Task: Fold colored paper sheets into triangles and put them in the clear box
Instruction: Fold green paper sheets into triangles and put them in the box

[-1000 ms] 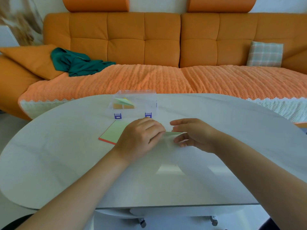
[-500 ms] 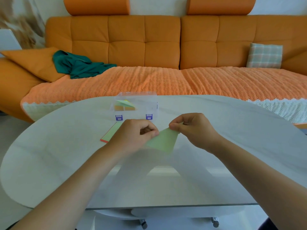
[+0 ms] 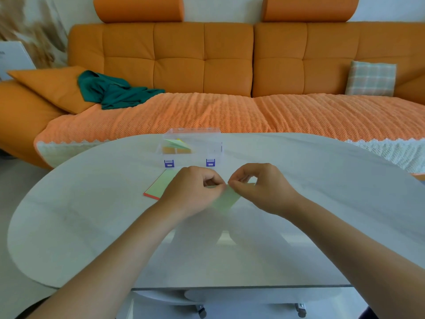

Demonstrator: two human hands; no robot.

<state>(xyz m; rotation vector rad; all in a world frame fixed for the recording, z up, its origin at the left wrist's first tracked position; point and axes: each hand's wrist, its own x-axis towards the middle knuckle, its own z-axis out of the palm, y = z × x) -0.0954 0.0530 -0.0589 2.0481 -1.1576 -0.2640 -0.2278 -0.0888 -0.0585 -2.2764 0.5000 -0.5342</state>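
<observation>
Green paper (image 3: 226,199), one piece (pinched between left hand (image 3: 192,190) and right hand (image 3: 262,187)), one clear box (image 3: 208,143)

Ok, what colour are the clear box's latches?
Blue latches on the clear box; the head view shows them.

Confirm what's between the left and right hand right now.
Head view: the light green paper spans the gap, pinched at its top edge by the left hand and the right hand. Nothing else lies between them.

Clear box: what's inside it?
The clear box holds a folded pale green paper lying on an orange paper, at its left end. Anything beneath them is hidden.
</observation>
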